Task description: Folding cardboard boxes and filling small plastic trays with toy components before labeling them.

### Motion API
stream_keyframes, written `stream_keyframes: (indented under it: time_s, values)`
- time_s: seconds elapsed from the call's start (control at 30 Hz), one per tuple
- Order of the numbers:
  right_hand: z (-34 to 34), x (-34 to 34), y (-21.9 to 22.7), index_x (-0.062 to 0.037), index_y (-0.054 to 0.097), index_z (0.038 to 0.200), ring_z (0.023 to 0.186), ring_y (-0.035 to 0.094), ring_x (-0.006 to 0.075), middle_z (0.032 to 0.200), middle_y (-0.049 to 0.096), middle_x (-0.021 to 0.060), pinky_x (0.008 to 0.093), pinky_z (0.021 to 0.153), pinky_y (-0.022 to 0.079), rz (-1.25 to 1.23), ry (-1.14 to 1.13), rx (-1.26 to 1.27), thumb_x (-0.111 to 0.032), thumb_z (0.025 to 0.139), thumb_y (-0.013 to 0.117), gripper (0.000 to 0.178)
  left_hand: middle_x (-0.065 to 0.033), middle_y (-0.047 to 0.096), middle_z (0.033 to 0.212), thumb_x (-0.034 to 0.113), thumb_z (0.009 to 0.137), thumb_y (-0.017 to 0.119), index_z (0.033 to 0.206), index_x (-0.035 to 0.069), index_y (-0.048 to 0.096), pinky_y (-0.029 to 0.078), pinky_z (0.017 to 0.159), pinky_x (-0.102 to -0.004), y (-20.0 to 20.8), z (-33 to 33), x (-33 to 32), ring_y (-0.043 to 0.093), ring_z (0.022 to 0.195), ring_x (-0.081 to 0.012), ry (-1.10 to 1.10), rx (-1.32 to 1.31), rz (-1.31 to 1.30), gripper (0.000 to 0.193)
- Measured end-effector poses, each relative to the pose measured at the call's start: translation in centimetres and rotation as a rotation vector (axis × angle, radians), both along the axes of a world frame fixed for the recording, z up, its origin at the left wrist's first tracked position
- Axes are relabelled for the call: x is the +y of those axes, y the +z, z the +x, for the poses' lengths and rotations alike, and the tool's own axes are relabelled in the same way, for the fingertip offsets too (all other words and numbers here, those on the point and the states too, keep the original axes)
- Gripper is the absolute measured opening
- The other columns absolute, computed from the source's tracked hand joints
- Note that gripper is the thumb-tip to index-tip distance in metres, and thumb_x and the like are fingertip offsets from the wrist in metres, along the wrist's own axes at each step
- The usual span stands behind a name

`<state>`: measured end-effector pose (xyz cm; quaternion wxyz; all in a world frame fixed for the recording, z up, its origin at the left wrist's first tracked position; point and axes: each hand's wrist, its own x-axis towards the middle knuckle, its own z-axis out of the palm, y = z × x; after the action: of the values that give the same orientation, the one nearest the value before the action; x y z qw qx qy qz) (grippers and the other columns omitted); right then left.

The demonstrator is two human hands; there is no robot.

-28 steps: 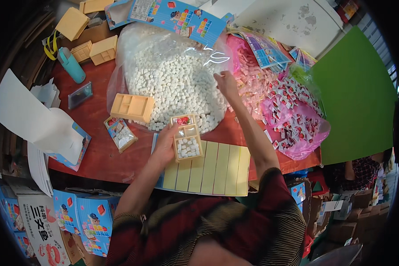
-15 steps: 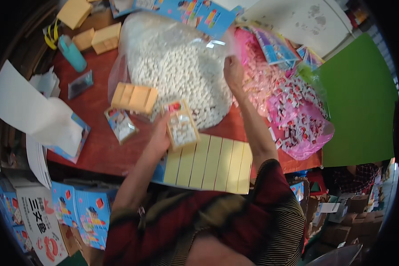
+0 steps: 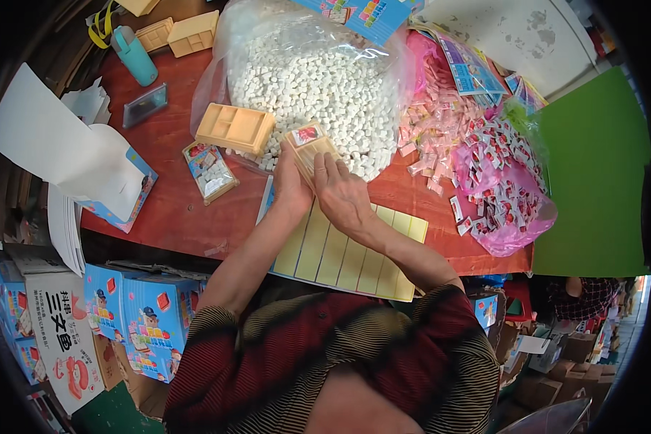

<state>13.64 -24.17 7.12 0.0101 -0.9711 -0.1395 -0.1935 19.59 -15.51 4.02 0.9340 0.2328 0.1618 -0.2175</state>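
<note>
My left hand (image 3: 291, 186) grips a tan plastic compartment tray (image 3: 312, 150) with a small red-and-white packet in its far end. My right hand (image 3: 346, 202) lies over the tray's near part, fingers stretched across it, so the contents there are hidden. Just beyond is a large clear bag (image 3: 213, 87) full of small white cube-like pieces (image 3: 315, 83). An unfilled tan tray (image 3: 236, 129) rests against the bag's near left edge. Left of my hands lies a filled tray (image 3: 210, 173) with white pieces and a printed packet. Beneath my forearms is a yellow lined sheet (image 3: 318, 246).
At right lie pink wrapped pieces (image 3: 437, 108) and a pink bag of red-and-white sachets (image 3: 510, 188), beside an upright green panel (image 3: 593, 173). At left stand an opened blue-and-white box (image 3: 116, 181), a teal bottle (image 3: 135, 58) and a dark flat case (image 3: 145, 105).
My right hand has come from the bag's right side down onto the tray. The tray in my left hand has shifted slightly up and right in the view.
</note>
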Motion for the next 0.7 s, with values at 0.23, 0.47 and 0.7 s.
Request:
stream_keyframes:
  time_s: [0.23, 0.47, 0.7]
  values:
    - [-1.2, 0.7, 0.1, 0.0066, 0.039, 0.11, 0.1, 0.044, 0.0344, 0.108, 0.044, 0.0226, 0.0358, 0.082, 0.04, 0.212, 0.078, 0.038, -0.018, 0.074, 0.053, 0.046, -0.0082, 0.049, 0.102, 0.011, 0.08, 0.045, 0.109, 0.005, 0.04, 0.044, 0.078, -0.032, 1.4, -2.0, 0.7, 0.051, 0.092, -0.0188, 0.022, -0.181, 0.237, 0.03]
    - [-0.5, -2.4, 0.9, 0.0036, 0.03, 0.119, 0.096, 0.047, 0.0314, 0.106, 0.046, 0.0215, 0.0354, 0.081, 0.039, 0.557, 0.028, 0.142, -0.012, 0.073, 0.059, 0.057, -0.0084, 0.051, 0.1, 0.004, 0.078, 0.046, 0.109, 0.004, 0.041, 0.046, 0.075, -0.0311, 1.6, -2.5, 2.4, 0.054, 0.088, -0.019, -0.029, -0.277, 0.122, 0.031]
    - [0.8, -3.1, -0.5, 0.0003, 0.028, 0.121, 0.078, 0.052, 0.0142, 0.086, 0.054, 0.0097, 0.0241, 0.068, 0.042, 1.416, 0.093, 0.73, -0.003, 0.074, 0.057, 0.055, -0.0084, 0.053, 0.097, 0.001, 0.076, 0.049, 0.105, 0.003, 0.044, 0.047, 0.073, -0.0294, 1.7, -3.3, 3.3, 0.055, 0.085, -0.0175, -0.134, -0.259, 0.194, 0.029]
